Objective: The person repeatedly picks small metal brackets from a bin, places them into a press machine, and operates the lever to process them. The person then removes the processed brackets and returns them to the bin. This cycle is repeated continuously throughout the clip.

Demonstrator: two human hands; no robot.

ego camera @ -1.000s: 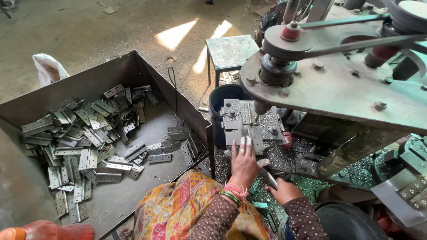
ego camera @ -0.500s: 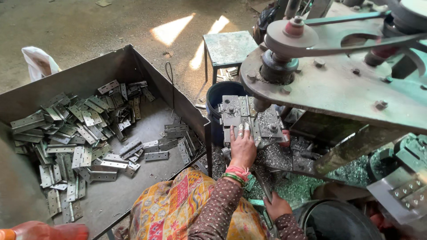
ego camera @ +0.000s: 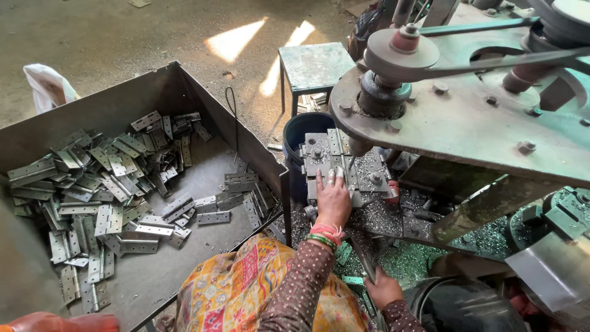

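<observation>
My left hand [ego camera: 332, 198], with bangles at the wrist, lies on the grey jig plate [ego camera: 319, 154] under the drill head. Its fingertips press a flat metal hinge [ego camera: 336, 174] against the plate. My right hand [ego camera: 382, 289] is lower, near the bottom edge. It is closed around a thin dark metal lever [ego camera: 362, 257] that slants up towards the jig. Metal shavings [ego camera: 393, 215] cover the machine bed around both hands.
A large steel bin [ego camera: 184, 92] on the left holds several loose hinges [ego camera: 104, 184]. A blue bucket [ego camera: 304, 126] stands behind the jig and a small stool [ego camera: 313, 64] beyond it. The machine's pulley and belt [ego camera: 402, 52] overhang on the right. A white bag [ego camera: 49, 86] lies far left.
My right hand has dropped lower and nearer to me along the lever. My left hand has stayed on the jig plate.
</observation>
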